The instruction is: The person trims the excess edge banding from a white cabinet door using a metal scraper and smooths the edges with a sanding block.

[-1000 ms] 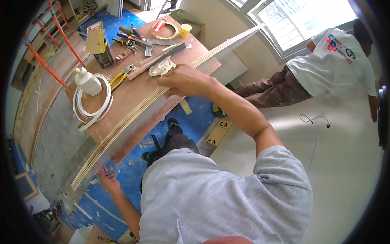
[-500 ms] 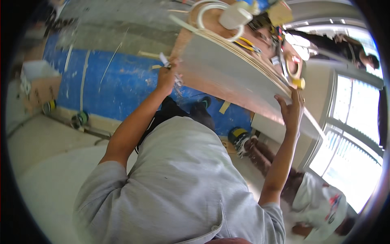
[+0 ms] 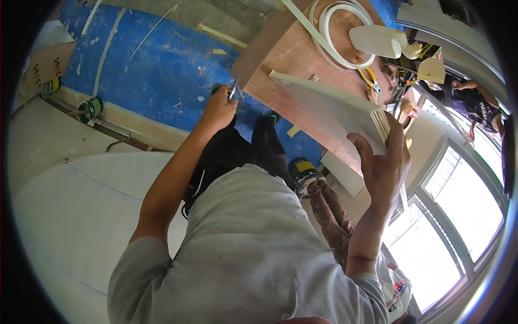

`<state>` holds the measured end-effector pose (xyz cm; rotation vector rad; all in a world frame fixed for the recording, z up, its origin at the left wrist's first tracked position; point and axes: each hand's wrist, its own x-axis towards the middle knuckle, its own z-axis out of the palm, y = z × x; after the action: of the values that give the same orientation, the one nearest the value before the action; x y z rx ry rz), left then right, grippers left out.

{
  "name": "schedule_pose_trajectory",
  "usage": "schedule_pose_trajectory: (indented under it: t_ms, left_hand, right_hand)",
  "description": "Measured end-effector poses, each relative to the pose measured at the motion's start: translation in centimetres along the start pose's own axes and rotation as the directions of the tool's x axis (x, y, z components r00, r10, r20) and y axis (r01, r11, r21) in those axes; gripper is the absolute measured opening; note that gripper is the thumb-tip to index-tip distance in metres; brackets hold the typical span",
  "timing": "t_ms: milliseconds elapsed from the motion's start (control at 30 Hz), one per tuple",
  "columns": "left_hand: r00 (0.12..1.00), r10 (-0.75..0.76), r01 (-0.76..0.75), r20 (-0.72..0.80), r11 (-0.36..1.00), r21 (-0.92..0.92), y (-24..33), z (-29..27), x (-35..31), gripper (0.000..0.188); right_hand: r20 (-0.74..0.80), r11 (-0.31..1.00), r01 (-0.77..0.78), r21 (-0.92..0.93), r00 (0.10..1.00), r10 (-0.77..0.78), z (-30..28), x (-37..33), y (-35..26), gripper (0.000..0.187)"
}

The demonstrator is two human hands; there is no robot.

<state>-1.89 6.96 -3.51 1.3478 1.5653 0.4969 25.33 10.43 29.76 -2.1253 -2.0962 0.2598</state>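
A stack of thin light-grey panels [image 3: 334,110] rests tilted on the reddish plywood worktop [image 3: 291,48], its layered ends towards the right. My right hand [image 3: 384,162] holds that right end, the fingers behind the edge and the thumb apart on the near side. At the table's left corner my left hand [image 3: 217,110] is closed round a small metallic tool [image 3: 232,93]; most of it is hidden in the fist, so its kind is unclear.
On the worktop lie a coil of white edging strip [image 3: 326,38], a white plastic bottle [image 3: 377,42] and yellow-handled pliers [image 3: 372,81]. Blue sheeting [image 3: 156,70] covers the floor. One person stands at far right [image 3: 480,105]; another's legs [image 3: 332,216] are beside me.
The panels have swung and shortened in view, and the worktop shows more. My left hand has come lower with the tool. My right hand keeps hold of the panel end.
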Motion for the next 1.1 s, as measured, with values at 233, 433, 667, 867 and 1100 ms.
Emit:
schedule_pose_trajectory:
  t_ms: [233,433,667,867,1100]
  left_hand:
    - [0.976,0.154,-0.164,0.155,0.985,0.051,5.7,-5.0,-0.9,0.038]
    - [0.955,0.157,-0.233,0.252,0.922,0.308,7.5,-4.9,1.0,0.05]
    - [0.93,0.188,-0.305,0.315,0.874,0.378,8.0,-3.7,1.3,0.054]
    - [0.906,0.296,-0.402,0.302,0.823,0.401,6.4,-3.6,2.0,0.057]
    - [0.887,0.224,-0.399,0.404,0.811,0.427,7.3,-4.1,2.5,0.059]
  right_hand:
    - [0.135,0.989,-0.129,0.073,0.984,0.118,0.0,3.3,-3.9,0.037]
    - [0.049,0.997,-0.046,0.059,0.998,0.043,1.1,3.4,-2.5,0.039]
    - [0.044,0.995,-0.003,0.097,0.999,-0.001,1.2,3.2,-2.7,0.05]
    - [0.043,0.966,0.215,0.141,0.974,-0.223,1.1,3.1,-2.1,0.039]
    - [0.432,0.986,0.162,0.044,0.887,-0.165,-1.9,6.4,-4.5,0.036]
